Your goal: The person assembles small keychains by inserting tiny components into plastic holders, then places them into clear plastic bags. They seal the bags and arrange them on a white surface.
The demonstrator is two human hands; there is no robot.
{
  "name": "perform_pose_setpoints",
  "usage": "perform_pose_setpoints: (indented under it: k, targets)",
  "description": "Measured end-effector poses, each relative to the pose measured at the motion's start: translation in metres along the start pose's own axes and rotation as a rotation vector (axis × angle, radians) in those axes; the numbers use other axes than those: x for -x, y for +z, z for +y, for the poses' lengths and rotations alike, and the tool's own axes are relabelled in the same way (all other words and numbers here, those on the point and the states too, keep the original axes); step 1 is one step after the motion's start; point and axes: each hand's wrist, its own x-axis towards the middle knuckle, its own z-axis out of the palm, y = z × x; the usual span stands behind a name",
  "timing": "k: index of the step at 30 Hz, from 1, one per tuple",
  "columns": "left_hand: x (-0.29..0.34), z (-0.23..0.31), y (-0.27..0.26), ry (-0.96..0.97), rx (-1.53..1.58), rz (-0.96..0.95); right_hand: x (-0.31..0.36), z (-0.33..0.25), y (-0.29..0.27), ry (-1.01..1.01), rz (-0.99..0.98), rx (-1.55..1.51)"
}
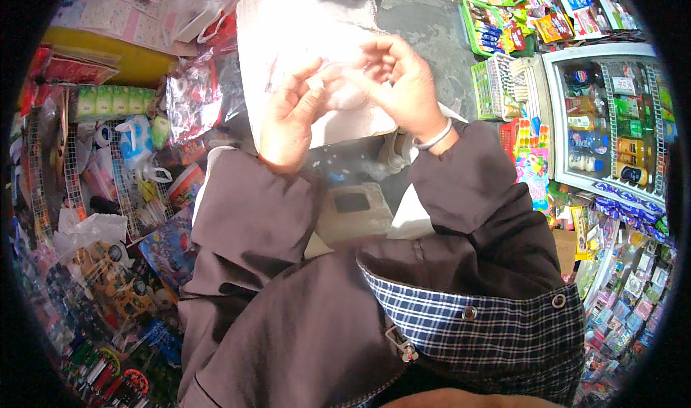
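Over the sunlit white board (270, 19) both hands are raised close together. My left hand (291, 116) is closed in a pinch, with a small white piece (315, 82) at its thumb and fingertip; glare hides its kind. My right hand (410, 87), a pale band on its wrist, has curled fingers and a thumb reaching toward the left hand. Between the hands shows a pale, see-through roundish thing (347, 97), washed out by the light. The right thumb seems to touch it. Small white bits (338, 170) are scattered below the board's near edge.
A glass-door drinks cooler (612, 113) stands at right, beside green and white baskets (497, 84) and snack packets (504, 30). Hanging packaged goods on wire racks (72, 163) crowd the left. A pale stool-like block with a dark opening (353, 221) is below the board.
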Motion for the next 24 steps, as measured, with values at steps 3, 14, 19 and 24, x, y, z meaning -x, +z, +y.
perform_pose_setpoints:
  k: [3, 14, 19, 24]
  targets:
    - [0.003, 0.001, -0.003, 0.221, -0.270, 0.087, -0.009, 0.011, -0.015, -0.005, 0.032, 0.276]
    - [0.004, 0.001, -0.006, 0.696, -0.796, 0.073, -0.004, 0.044, -0.022, 0.081, 0.047, 0.799]
    - [0.003, -0.002, -0.003, 0.256, -0.208, 0.137, 0.003, 0.038, -0.032, 0.070, 0.035, 0.797]
    - [-0.004, -0.002, -0.005, -0.009, -0.187, 0.180, 0.000, 0.011, -0.027, 0.144, 0.009, 0.080]
